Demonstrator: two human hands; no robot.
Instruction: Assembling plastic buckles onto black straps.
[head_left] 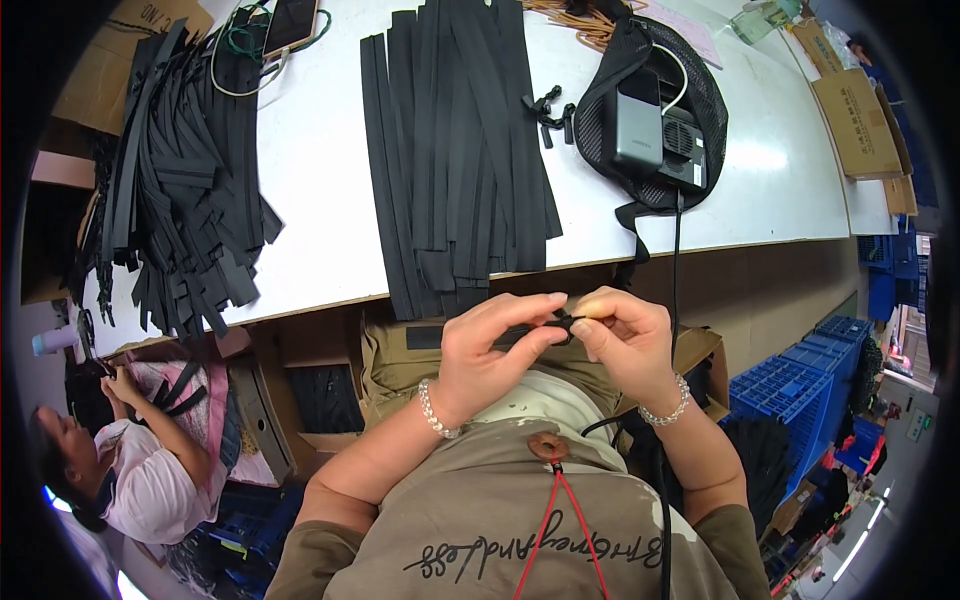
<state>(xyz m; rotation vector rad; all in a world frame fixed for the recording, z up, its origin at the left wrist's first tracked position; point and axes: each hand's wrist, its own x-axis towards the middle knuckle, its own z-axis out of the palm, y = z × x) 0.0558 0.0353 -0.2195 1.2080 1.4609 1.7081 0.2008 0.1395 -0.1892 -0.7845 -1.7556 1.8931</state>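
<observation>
Close to my body, just off the table's front edge, my left hand (497, 345) and my right hand (630, 335) meet at the fingertips. Both pinch a small black piece (566, 322), mostly covered by thumbs and forefingers; its exact kind does not show. Beyond them a pile of long flat black strips (455, 150), which look like zipper tape, hangs slightly over the edge. Several small black pieces (550, 112) lie to the right of that pile.
A second heap of black strips (185, 180) covers the table's left end. At right sit a black mesh bag (712, 100) with a grey power bank (637, 130), a cable running down, and cardboard boxes (858, 125). Blue crates (790, 385) stand low right; a co-worker (150, 460) sits left.
</observation>
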